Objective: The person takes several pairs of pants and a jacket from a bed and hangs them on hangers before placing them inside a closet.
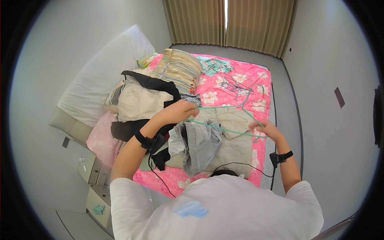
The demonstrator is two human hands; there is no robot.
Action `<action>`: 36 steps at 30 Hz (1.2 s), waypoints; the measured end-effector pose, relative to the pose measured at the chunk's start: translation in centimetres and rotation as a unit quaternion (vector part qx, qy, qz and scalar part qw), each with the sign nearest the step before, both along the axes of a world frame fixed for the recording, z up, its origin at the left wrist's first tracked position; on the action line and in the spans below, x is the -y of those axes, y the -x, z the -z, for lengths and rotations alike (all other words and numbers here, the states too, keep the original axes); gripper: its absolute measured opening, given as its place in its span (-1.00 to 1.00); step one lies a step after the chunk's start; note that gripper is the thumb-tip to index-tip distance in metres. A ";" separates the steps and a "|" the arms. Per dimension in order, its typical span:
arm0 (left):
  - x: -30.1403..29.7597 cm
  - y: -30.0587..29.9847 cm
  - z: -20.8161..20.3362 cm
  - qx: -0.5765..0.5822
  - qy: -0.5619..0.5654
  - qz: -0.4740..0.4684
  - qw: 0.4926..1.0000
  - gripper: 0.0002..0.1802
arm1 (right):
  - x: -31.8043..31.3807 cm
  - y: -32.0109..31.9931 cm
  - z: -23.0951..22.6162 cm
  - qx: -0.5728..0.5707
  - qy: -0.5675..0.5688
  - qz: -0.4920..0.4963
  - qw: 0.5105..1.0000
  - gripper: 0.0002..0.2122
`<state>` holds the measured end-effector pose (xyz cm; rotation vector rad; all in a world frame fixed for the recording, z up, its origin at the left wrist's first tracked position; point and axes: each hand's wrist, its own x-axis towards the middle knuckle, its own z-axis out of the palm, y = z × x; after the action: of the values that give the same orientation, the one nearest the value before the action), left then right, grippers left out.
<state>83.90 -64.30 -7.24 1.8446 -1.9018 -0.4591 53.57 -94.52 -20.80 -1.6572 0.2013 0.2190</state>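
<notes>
- Green hanger [225,129]: above the pink floral bed [207,88], amid grey walls [328,48] and brown curtains [196,22].
- Thin, wire-like, hooked, its bars spanning between both hands.
- Left hand [181,112] pinches one end; right hand [267,130], blurred, is at the other, grip unclear.

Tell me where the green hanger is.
In the head view, just right of centre, the green hanger spans between the left hand and right hand, over the bed.
</notes>
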 end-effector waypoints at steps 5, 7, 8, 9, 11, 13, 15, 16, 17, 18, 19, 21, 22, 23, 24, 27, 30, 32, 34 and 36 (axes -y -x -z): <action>0.9 0.0 -2.2 0.013 0.022 -0.016 1.000 -0.82 | -4.2 -0.3 -0.4 0.325 0.248 0.376 0.831 -0.17; 1.4 0.8 -5.5 0.026 -0.026 -0.009 0.999 -0.79 | -3.9 0.7 -0.6 0.378 0.210 0.428 0.794 -0.25; 1.7 0.2 -5.7 0.025 -0.023 -0.013 0.999 -0.79 | -3.6 1.1 -0.7 0.429 0.166 0.477 0.749 -0.32; 1.9 -0.8 -5.9 0.007 0.017 -0.064 0.998 -0.79 | -3.4 1.5 -0.1 0.431 0.165 0.472 0.751 -0.32; 2.2 -2.0 -7.3 -0.008 0.059 -0.116 0.991 -0.78 | -3.0 1.9 1.3 0.348 0.128 0.608 0.703 -0.51; 2.5 -2.4 -9.6 -0.223 0.090 -0.170 0.956 -0.78 | -9.1 -2.7 0.1 0.290 0.112 0.460 0.832 -0.61; 4.5 -1.5 -12.8 -0.187 0.127 -0.192 0.955 -0.78 | -16.0 -6.0 -1.4 0.323 0.291 0.322 0.841 -0.30; 4.0 -1.3 -14.1 -0.183 0.137 -0.185 0.956 -0.77 | -18.7 -7.8 -2.3 0.321 0.356 0.318 0.818 -0.26; 3.2 -1.0 -15.0 -0.180 0.138 -0.186 0.956 -0.77 | -20.4 -8.9 -3.2 0.320 0.419 0.308 0.792 -0.22; 3.0 -0.6 -16.0 -0.195 0.153 -0.183 0.951 -0.76 | -20.4 -9.3 -3.6 0.322 0.420 0.312 0.789 -0.22; 2.5 -0.1 -17.0 -0.208 0.168 -0.181 0.947 -0.76 | -20.5 -9.5 -3.9 0.300 0.451 0.302 0.785 -0.25; 0.7 0.6 -18.7 -0.179 0.160 -0.191 0.952 -0.75 | -19.1 -9.3 -4.0 0.246 0.504 0.278 0.779 -0.38; -0.3 0.5 -19.1 -0.154 0.152 -0.202 0.955 -0.75 | -17.1 -8.7 -3.8 0.247 0.453 0.277 0.810 -0.47; -1.7 0.1 -19.3 -0.105 0.150 -0.223 0.957 -0.74 | -14.9 -7.8 -4.1 0.250 0.399 0.274 0.838 -0.56; -3.4 -0.5 -19.3 -0.055 0.148 -0.244 0.957 -0.74 | -13.0 -6.5 -5.6 0.229 0.380 0.245 0.862 -0.64; -7.6 -1.0 -18.8 -0.043 0.091 -0.214 0.972 -0.71 | -5.5 -3.0 -8.0 0.183 0.390 0.194 0.881 -0.78; -10.6 -1.5 -16.3 -0.058 0.037 -0.207 0.976 -0.71 | -2.6 -3.0 -9.0 0.143 0.222 0.156 0.952 -0.78; -10.5 0.1 -15.0 -0.021 0.016 -0.283 0.959 -0.74 | -2.4 -2.5 -10.2 0.135 0.166 0.143 0.966 -0.78; -12.8 0.4 -13.9 0.023 -0.012 -0.253 0.967 -0.77 | -3.6 -3.8 -11.8 0.137 0.108 0.089 0.981 -0.77; -11.8 0.6 -13.0 0.042 -0.042 -0.217 0.974 -0.79 | -3.5 -3.3 -12.5 0.158 0.107 0.090 0.977 -0.78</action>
<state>83.32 -52.48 5.80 2.2877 -1.4815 -0.3195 56.87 -91.01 -8.26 -1.8495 0.1371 -0.2106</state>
